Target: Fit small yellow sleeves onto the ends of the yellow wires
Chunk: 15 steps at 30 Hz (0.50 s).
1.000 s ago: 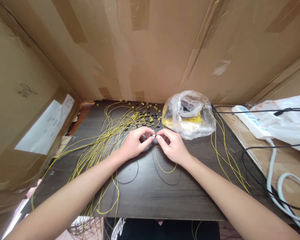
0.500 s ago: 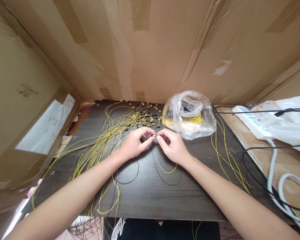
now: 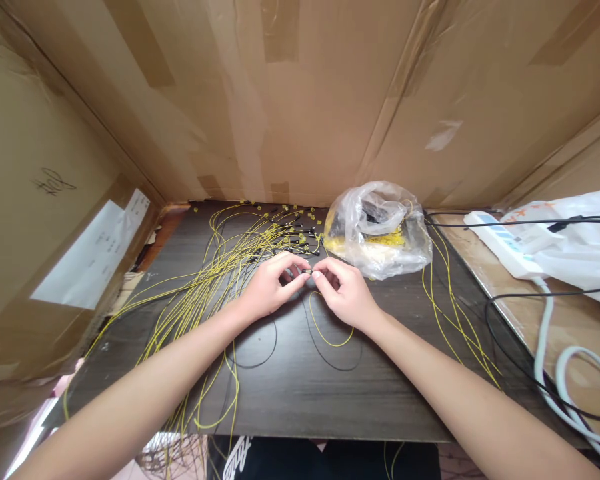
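Both hands meet over the middle of the dark table (image 3: 300, 400). My left hand (image 3: 275, 283) pinches one end of a small dark connector (image 3: 307, 271) between thumb and fingers. At its other end, the fingertips of my right hand (image 3: 345, 290) are closed on the same piece. A thin yellow cable (image 3: 333, 345) loops below my right hand, and a thin black cable hangs beside it. Many yellow cables (image 3: 180, 320) with black ends fan out behind and to the left of my left hand. Fine detail between the fingertips is too small to tell.
A clear plastic bag (image 3: 380, 233) with yellow and black items stands behind my right hand. Small yellow caps (image 3: 311, 210) lie at the table's back. Cardboard walls (image 3: 305, 100) surround it. At the right are a white power strip (image 3: 505, 247) and its thick cord.
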Available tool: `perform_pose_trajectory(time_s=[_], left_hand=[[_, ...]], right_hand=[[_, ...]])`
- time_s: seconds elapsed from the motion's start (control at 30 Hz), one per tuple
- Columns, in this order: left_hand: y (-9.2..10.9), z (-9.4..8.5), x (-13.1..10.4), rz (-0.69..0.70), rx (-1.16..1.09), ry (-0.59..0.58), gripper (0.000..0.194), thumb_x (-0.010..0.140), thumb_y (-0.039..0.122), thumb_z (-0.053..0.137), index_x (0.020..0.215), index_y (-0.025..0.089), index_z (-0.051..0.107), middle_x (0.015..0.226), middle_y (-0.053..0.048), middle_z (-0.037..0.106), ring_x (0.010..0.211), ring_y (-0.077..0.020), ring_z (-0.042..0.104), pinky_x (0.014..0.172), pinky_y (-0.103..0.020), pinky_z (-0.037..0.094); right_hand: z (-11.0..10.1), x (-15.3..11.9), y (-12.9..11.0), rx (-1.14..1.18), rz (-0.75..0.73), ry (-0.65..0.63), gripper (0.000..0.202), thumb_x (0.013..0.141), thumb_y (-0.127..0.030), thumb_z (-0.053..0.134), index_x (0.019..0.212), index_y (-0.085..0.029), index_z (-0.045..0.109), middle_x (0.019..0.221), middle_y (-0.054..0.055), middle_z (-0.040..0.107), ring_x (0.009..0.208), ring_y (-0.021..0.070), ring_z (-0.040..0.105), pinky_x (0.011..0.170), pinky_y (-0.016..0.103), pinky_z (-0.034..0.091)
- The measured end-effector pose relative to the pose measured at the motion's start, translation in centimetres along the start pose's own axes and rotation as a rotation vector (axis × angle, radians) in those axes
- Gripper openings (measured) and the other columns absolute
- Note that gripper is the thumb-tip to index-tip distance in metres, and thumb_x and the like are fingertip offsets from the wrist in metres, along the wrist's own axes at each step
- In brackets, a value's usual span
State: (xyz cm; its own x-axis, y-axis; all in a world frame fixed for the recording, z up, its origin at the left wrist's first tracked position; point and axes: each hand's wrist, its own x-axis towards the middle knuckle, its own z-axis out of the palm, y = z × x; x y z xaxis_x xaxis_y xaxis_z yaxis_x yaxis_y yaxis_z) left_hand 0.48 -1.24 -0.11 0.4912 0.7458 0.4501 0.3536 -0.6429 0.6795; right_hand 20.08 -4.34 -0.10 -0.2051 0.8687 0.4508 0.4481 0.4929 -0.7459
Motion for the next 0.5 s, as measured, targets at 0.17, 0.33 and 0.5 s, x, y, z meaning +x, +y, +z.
perform_pose_trajectory(time_s=[0.17, 0.33, 0.5], left_hand=[[-0.12, 0.1, -0.04, -0.001, -0.006, 0.004, 0.011, 0.093, 0.02, 0.067, 0.104, 0.018, 0.068, 0.093, -0.002, 0.069, 0.076, -0.0108, 0.063, 0.068, -0.023, 0.054], [-0.23, 0.15, -0.06, -0.01, -0.007, 0.003, 0.012, 0.093, 0.021, 0.067, 0.104, 0.018, 0.068, 0.092, -0.002, 0.07, 0.076, -0.0113, 0.063, 0.069, -0.023, 0.054], [-0.2, 0.11, -0.01, -0.01, -0.004, 0.003, 0.012, 0.093, 0.022, 0.066, 0.104, 0.018, 0.067, 0.092, -0.003, 0.07, 0.077, -0.0121, 0.064, 0.069, -0.024, 0.054]], right_hand=[[-0.02, -0.03, -0.01, 0.003, 0.01, 0.003, 0.013, 0.095, -0.024, 0.055, 0.085, -0.019, 0.062, 0.071, 0.0, 0.061, 0.057, 0.0124, 0.051, 0.054, 0.026, 0.04], [0.08, -0.08, 0.0, 0.001, 0.014, 0.006, 0.014, 0.095, -0.024, 0.055, 0.084, -0.019, 0.062, 0.071, 0.001, 0.061, 0.057, 0.0125, 0.051, 0.055, 0.026, 0.04], [0.04, -0.07, -0.02, -0.002, 0.012, 0.008, 0.015, 0.095, -0.024, 0.054, 0.084, -0.019, 0.062, 0.071, 0.001, 0.062, 0.058, 0.0128, 0.052, 0.056, 0.027, 0.041]])
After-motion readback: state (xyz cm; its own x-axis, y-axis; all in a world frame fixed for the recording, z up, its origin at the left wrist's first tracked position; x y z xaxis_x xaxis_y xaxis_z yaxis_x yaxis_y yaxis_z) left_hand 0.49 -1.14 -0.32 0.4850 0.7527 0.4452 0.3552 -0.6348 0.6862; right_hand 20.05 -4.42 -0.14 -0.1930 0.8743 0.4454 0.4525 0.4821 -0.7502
